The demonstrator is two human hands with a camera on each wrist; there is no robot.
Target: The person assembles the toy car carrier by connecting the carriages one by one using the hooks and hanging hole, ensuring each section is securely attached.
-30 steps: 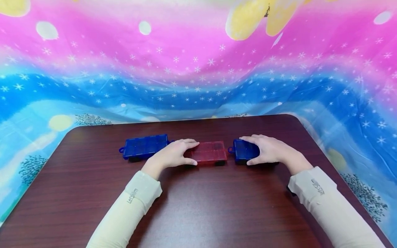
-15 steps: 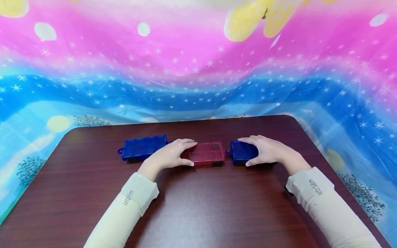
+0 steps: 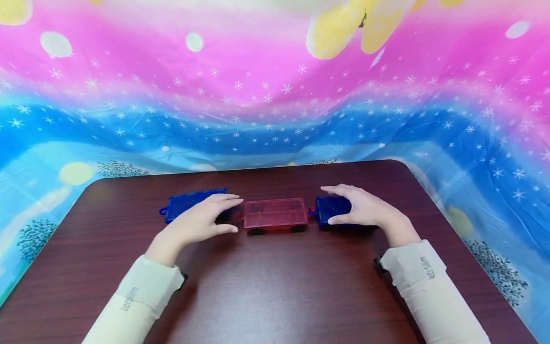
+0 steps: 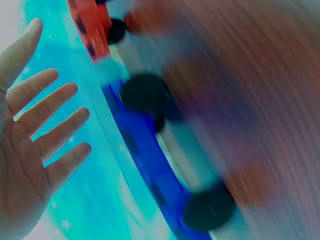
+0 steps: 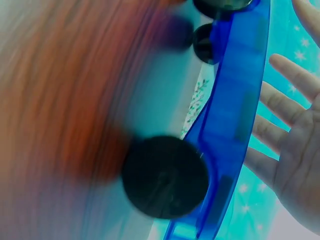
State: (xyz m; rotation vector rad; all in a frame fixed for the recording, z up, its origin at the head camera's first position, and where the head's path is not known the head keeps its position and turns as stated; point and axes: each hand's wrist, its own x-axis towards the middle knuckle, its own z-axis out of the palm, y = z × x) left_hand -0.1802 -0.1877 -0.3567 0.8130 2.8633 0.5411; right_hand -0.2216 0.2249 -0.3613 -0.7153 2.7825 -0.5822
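Three toy wagons of clear plastic with black wheels stand in a row on the table. The red wagon (image 3: 276, 212) is in the middle. My left hand (image 3: 193, 222) hovers over the left blue wagon (image 3: 182, 203), its fingers pointing at the red wagon and partly covering the blue one. The left wrist view shows that hand (image 4: 25, 170) with spread fingers, apart from the blue wagon's side (image 4: 145, 160). My right hand (image 3: 365, 208) spans the right blue wagon (image 3: 332, 208), whose ring coupling lies at the red wagon's end. Straight fingers (image 5: 272, 132) show behind it in the right wrist view.
The dark wooden table (image 3: 275, 286) has rounded back corners. Right behind its far edge hangs a pink and blue patterned cloth (image 3: 258, 95). Both forearms come in from the front in pale sleeves (image 3: 429, 282).
My left hand has let go of the red wagon and drawn back left over the left blue wagon. The right hand stays at its wagon, its fingers slightly wider. The head view has shifted a little.
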